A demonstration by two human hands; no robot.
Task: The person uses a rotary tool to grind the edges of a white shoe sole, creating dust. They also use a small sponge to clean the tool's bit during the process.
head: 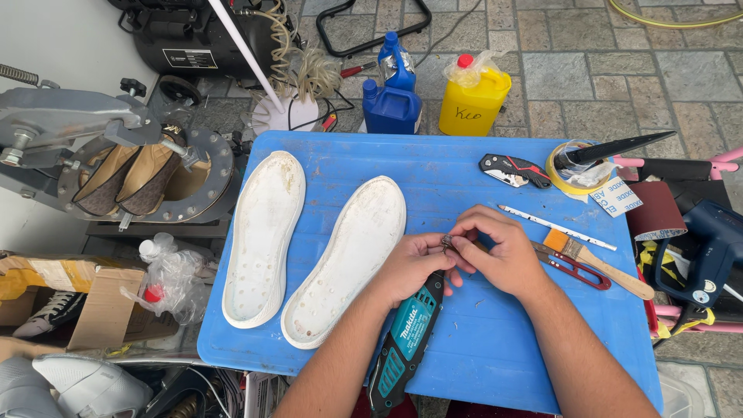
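At the blue tabletop's (464, 178) near edge, the left hand (410, 267) grips a teal rotary tool (406, 340) while the right hand's (503, 255) fingertips pinch its small tip (447, 241); steadying the body squarely should help. Two white soles (309, 248) lie toward the left edge.

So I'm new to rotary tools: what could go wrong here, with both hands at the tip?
1. Both the left hand and right hand pinch the tip of the rotary tool; if it started, fingers could get hurt.
2. The small bit could slip and get lost among the clutter.
3. The soles lie close and could get nicked.
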